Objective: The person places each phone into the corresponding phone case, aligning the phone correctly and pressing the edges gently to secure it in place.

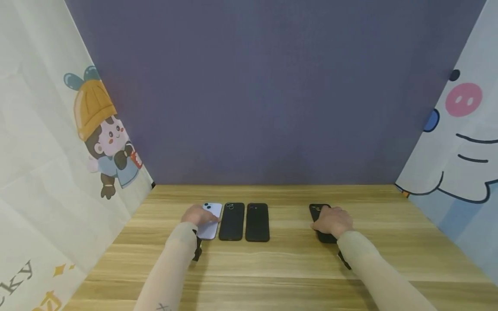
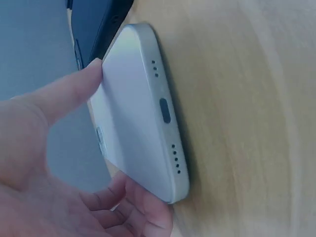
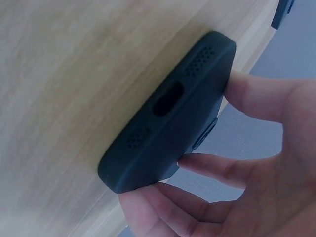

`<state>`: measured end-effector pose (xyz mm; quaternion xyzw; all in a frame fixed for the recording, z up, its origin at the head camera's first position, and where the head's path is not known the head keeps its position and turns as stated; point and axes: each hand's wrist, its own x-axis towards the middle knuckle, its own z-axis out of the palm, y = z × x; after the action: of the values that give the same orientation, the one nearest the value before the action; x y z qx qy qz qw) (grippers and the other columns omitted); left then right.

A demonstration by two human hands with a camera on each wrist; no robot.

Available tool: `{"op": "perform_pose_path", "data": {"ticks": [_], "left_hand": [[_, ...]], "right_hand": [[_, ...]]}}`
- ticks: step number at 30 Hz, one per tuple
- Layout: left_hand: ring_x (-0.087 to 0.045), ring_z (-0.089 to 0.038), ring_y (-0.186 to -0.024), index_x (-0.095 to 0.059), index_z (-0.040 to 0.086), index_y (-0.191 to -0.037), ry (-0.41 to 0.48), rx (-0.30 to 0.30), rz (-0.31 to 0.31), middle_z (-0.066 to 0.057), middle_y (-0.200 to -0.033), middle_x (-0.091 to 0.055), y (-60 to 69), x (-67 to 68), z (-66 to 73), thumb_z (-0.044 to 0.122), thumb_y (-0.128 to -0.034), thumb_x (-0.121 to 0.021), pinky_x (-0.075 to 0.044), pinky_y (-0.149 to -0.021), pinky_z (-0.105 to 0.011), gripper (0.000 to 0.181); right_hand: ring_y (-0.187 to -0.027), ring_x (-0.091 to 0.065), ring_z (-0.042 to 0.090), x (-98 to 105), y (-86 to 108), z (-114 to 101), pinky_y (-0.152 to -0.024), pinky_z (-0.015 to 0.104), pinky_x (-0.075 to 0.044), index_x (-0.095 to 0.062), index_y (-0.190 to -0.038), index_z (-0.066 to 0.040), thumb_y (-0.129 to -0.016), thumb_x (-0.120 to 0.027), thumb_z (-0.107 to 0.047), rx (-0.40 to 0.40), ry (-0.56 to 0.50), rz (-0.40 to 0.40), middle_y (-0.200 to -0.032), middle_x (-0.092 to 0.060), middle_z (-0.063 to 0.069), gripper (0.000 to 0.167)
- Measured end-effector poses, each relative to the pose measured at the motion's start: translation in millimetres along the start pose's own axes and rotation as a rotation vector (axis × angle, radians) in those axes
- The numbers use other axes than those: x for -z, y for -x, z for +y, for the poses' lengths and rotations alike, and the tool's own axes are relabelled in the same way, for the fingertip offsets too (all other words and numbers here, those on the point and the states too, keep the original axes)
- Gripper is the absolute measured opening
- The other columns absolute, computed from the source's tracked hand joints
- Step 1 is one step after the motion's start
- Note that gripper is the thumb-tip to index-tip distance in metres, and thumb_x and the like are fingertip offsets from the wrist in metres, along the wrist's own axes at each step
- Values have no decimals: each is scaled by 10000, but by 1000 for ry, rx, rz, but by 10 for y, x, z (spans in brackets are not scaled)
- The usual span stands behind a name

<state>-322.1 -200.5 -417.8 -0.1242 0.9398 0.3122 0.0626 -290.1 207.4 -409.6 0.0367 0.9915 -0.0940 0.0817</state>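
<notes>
A pale lavender phone [image 1: 211, 210] lies back up on the table, its twin camera toward the far side. My left hand [image 1: 198, 215] grips it by its long edges. In the left wrist view the thumb [image 2: 81, 84] meets one edge, while curled fingers [image 2: 143, 205] hold the other. To the right, my right hand [image 1: 333, 219] holds a black phone [image 1: 326, 236] across its width. Its thumb [image 3: 254, 96] and fingers [image 3: 153, 207] press opposite sides, and one fingertip touches the back. Both phones' lower ends, with their port openings, face the wrist cameras.
Two more black phones, one [image 1: 232, 222] beside the lavender one and another [image 1: 257, 222] to its right, lie side by side between the hands. The wooden table [image 1: 249, 276] ends at a dark blue-grey panel [image 1: 268, 95]. Cartoon-printed white sheets flank both sides.
</notes>
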Motion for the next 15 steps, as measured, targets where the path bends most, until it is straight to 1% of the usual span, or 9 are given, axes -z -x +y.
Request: {"op": "perform_pose_path", "data": {"ticks": [3, 6, 8, 10, 12, 14, 15], "left_hand": [[-638, -371, -934, -568, -139, -1231, 42, -1, 4, -269, -1063, -633, -9, 21, -34, 329, -776, -869, -573, -774, -431, 718], [-627, -384, -985, -574, -149, -1228, 26, -4, 25, -290, -1120, -633, -8, 51, -47, 296, -796, -852, -558, -838, -457, 680], [-629, -372, -973, -585, -159, -1210, 10, -7, 30, -296, -1125, -635, -12, 76, -45, 261, -816, -831, -559, -840, -450, 626], [-629, -331, -885, -605, -158, -1160, 0, -4, 33, -273, -1054, -645, -16, 103, -39, 230, -829, -813, -563, -769, -404, 551], [-604, -268, -746, -626, -143, -1083, 0, 5, 31, -226, -930, -641, -26, 129, -41, 199, -841, -795, -543, -646, -341, 452], [-545, -211, -632, -628, -112, -1008, 34, 21, 25, -167, -816, -604, -45, 147, -49, 164, -845, -785, -489, -549, -288, 357], [-520, -192, -601, -620, -100, -987, 64, 33, 19, -144, -783, -580, -54, 154, -56, 144, -848, -781, -467, -524, -269, 323]], "right_hand": [[-1080, -568, 511, -2, 2, -3, -786, 550, -539, -470, -1393, 130, -915, -702, -442, -2, -3, 1, -1252, -528, 408, 780], [-1082, -566, 512, 1, -1, 7, -792, 551, -538, -460, -1398, 132, -914, -704, -442, -2, -6, -1, -1255, -525, 410, 790], [-1083, -565, 517, 7, -2, 18, -802, 559, -537, -455, -1398, 136, -911, -708, -445, -3, -10, -2, -1256, -524, 414, 799], [-1080, -567, 520, 12, -1, 25, -815, 563, -535, -446, -1403, 138, -910, -706, -450, -3, -11, -2, -1258, -524, 416, 810], [-1079, -567, 525, 14, -3, 31, -829, 570, -531, -436, -1408, 141, -912, -705, -452, -1, -10, -3, -1261, -522, 420, 819], [-1078, -567, 529, 13, -6, 33, -842, 577, -525, -428, -1413, 144, -913, -704, -455, 2, -9, -4, -1262, -519, 424, 828], [-1077, -567, 530, 15, -5, 30, -845, 577, -524, -426, -1414, 145, -913, -703, -457, 3, -7, -5, -1260, -519, 424, 830]]}}
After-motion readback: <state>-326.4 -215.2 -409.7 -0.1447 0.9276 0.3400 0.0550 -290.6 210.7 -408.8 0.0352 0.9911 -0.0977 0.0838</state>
